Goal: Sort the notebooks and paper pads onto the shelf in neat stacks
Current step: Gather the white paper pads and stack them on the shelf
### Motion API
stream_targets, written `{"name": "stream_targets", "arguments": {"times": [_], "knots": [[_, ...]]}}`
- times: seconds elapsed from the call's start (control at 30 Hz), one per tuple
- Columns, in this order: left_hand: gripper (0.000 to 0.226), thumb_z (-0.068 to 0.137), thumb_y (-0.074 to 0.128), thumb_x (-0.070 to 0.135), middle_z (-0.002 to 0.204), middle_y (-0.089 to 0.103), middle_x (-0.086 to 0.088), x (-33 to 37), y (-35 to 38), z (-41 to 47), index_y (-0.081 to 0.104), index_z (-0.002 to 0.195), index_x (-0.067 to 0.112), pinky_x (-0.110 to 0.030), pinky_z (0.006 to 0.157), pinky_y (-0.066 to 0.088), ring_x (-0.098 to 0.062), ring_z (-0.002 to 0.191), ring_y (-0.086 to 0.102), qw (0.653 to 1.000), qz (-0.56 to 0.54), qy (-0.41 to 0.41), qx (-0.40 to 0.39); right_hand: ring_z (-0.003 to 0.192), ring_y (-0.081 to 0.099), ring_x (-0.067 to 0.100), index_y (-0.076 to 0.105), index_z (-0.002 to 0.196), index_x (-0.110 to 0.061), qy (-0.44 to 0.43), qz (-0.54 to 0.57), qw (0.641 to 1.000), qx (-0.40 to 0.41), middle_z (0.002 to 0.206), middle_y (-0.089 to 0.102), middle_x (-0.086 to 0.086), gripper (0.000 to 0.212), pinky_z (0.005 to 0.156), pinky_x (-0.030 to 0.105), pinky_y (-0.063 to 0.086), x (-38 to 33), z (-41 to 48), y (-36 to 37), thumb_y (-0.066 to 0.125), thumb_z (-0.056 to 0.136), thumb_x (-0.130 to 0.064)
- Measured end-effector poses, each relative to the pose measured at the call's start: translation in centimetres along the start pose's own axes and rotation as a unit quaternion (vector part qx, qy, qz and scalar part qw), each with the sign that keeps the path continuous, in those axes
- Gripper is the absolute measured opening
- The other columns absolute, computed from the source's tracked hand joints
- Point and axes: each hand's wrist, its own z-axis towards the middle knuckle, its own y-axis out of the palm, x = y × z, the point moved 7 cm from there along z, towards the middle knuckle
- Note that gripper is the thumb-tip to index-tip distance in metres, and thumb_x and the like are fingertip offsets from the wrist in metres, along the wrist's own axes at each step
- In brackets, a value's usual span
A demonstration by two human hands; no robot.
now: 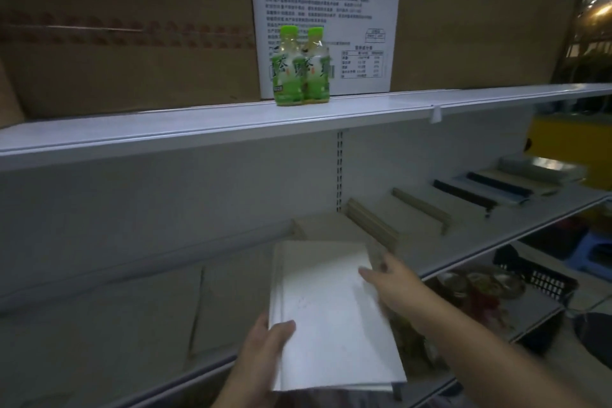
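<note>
Head view | white notebook (331, 315) | plain cover, blurred | left hand (261, 351) holds edge

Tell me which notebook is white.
The white notebook gripped by the left hand at its left edge; those lying on the shelf are tan or dark-spined.

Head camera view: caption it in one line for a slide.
Left hand grips a white notebook, right hand touching its edge, at the shelf.

The person's left hand (265, 351) and right hand (387, 278) are bare. The left forearm (238, 387) and right forearm (463, 325) are bare too, as far as the picture's edges. Blur softens the fingers, hiding finer detail.
</note>
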Motion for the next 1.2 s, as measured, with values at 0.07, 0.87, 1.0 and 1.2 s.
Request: {"name": "stream_targets", "arguments": {"times": [0.07, 0.87, 1.0, 1.2], "knots": [[0.024, 0.092, 0.048, -0.006, 0.074, 0.068, 0.006, -0.8, 2.4, 0.9, 0.054, 0.111, 0.007, -0.016, 0.049, 0.049, -0.008, 0.062, 0.066, 0.997, -0.070, -0.014, 0.029, 0.109, 0.059, 0.027, 0.042, 0.136, -0.009, 0.035, 0.084, 0.993, -0.072, 0.122, 0.059, 0.009, 0.044, 0.091, 0.038, 0.050, 1.5, -0.3, 0.3, 0.053, 0.095, -0.019], [0.075, 0.075, 0.059, 0.054, 0.122, 0.053, -0.011, -0.7, 7.0, 20.8, 0.042, 0.133, 0.009, -0.035, 0.092, 0.050, -0.027, 0.108, 0.057, 0.918, 0.393, -0.043, 0.022, 0.078, 0.065, 0.033, 0.064, 0.100, 0.010, 0.018, -0.033, 0.999, -0.009, 0.092, 0.066, 0.021, 0.029, 0.061, 0.030, 0.052, -1.3, 21.7, -2.1, 0.047, 0.078, 0.005], [0.123, 0.071, 0.063, 0.068, 0.149, 0.028, -0.003, -1.0, 8.1, 20.5, -0.017, 0.149, 0.016, -0.026, 0.105, 0.034, -0.019, 0.135, 0.035, 0.822, 0.562, -0.061, -0.067, 0.107, 0.057, 0.032, 0.052, 0.123, 0.001, 0.025, -0.106, 0.994, -0.026, 0.119, 0.056, 0.015, 0.033, 0.082, 0.033, 0.047, -1.5, 23.5, -1.2, 0.043, 0.092, 0.001], [0.120, 0.079, 0.061, 0.058, 0.140, 0.046, -0.003, -0.7, 9.2, 20.7, -0.029, 0.144, 0.014, -0.031, 0.097, 0.043, -0.022, 0.125, 0.049, 0.752, 0.656, -0.053, -0.045, 0.127, 0.045, 0.027, 0.025, 0.147, -0.010, -0.038, -0.248, 0.965, -0.075, 0.144, 0.039, 0.012, 0.058, 0.095, 0.028, 0.042, -2.4, 25.4, -0.6, 0.048, 0.094, -0.012]]}}
